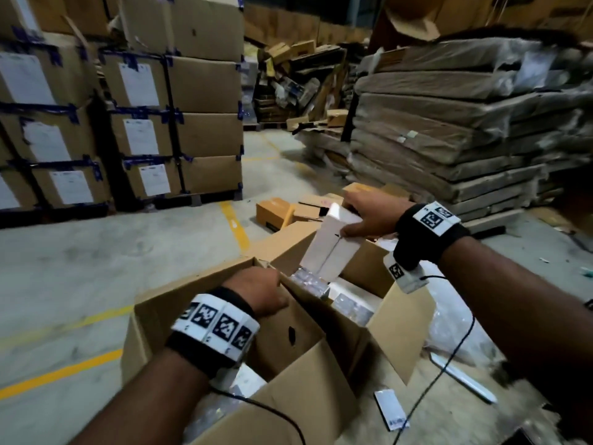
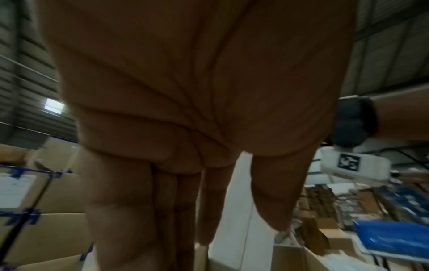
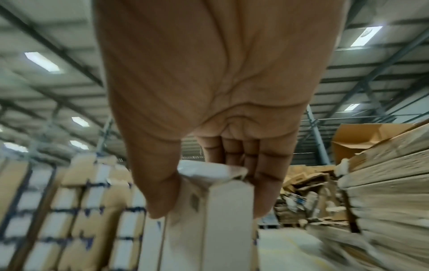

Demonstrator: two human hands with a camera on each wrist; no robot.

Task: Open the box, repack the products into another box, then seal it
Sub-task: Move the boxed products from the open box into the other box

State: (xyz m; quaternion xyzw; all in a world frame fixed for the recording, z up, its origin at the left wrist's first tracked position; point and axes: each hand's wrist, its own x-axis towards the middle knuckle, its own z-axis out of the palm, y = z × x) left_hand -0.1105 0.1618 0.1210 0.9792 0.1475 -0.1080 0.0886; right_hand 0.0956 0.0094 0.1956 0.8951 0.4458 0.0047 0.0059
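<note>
A brown carton [image 1: 398, 319] stands open in front of me, with clear-wrapped packs [image 1: 349, 306] lying inside it. My right hand [image 1: 365, 216] grips the top end of a tall white product box [image 1: 330, 248], which hangs tilted above the carton's opening. In the right wrist view my thumb and fingers [image 3: 264, 183] clamp that white box [image 3: 223, 210] from both sides. My left hand [image 1: 260, 292] rests on the carton's near flap [image 1: 308, 329] at its upper edge. Seen from the left wrist, this hand [image 2: 185, 128] has its fingers straight and pointing down.
Strapped, labelled cartons [image 1: 138, 123] are stacked at the left. Wrapped flat cardboard [image 1: 449, 123] is piled at the right. Small brown boxes [image 1: 276, 213] lie on the floor beyond the carton. A flat white pack [image 1: 390, 409] lies on cardboard at the lower right, near a black cable [image 1: 449, 358].
</note>
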